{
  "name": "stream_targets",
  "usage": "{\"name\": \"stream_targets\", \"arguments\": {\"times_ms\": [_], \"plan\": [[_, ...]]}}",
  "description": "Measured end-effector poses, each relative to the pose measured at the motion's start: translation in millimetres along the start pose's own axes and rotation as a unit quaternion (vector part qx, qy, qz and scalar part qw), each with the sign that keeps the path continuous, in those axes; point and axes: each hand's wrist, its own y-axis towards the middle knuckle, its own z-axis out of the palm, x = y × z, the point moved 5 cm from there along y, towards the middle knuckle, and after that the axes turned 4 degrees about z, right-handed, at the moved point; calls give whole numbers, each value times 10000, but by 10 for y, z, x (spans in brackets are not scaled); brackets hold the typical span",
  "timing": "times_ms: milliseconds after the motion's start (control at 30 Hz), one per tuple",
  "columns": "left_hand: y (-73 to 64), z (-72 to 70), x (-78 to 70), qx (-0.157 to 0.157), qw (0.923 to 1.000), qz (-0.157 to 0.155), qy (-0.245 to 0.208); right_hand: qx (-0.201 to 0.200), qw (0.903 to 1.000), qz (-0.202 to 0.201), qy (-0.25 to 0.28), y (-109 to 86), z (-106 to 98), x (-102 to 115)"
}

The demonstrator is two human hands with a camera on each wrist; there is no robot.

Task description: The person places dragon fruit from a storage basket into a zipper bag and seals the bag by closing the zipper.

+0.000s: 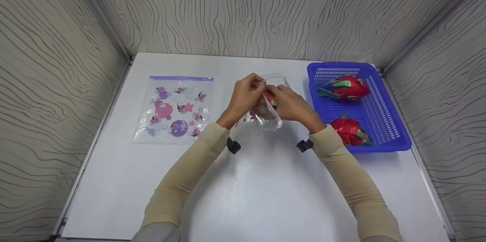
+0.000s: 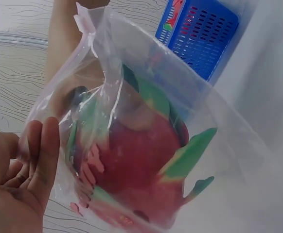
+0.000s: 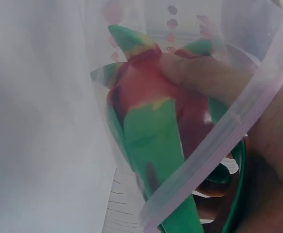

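Observation:
In the head view both hands meet at a clear zip bag (image 1: 269, 123) above the middle of the white table. My left hand (image 1: 244, 94) pinches the bag's edge near its mouth. My right hand (image 1: 291, 104) reaches in through the mouth and grips a dragon fruit (image 3: 149, 124), red with green leaf tips. The right wrist view shows the thumb (image 3: 204, 73) lying along the fruit inside the plastic, with the pale zip strip (image 3: 219, 141) crossing the hand. Through the film in the left wrist view, the dragon fruit (image 2: 136, 155) shows large.
A blue basket (image 1: 383, 147) stands at the right with two more dragon fruits, one at the back (image 1: 349, 88) and one at the front (image 1: 349, 132). At the left a printed bag (image 1: 171, 113) with a purple zip lies flat. Wood-patterned panels (image 1: 228, 10) enclose the table.

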Motion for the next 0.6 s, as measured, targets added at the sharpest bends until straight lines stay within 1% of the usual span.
{"name": "stream_targets", "arguments": {"times_ms": [200, 300, 433, 600], "plan": [[-7, 5, -12, 38, 10000, 28, 22, -71, 9999, 15, 153, 43, 33, -16], [-16, 16, -21, 114, 9999, 70, -39, -118, 9997, -66, 207, 68, 65, -7], [-22, 33, -29, 170, 9996, 147, -155, -97, 9986, -291, 430, 91, 104, 15], [-16, 27, -52, 128, 9996, 239, -23, -112, 9966, -524, 621, 99, 127, 33]]}}
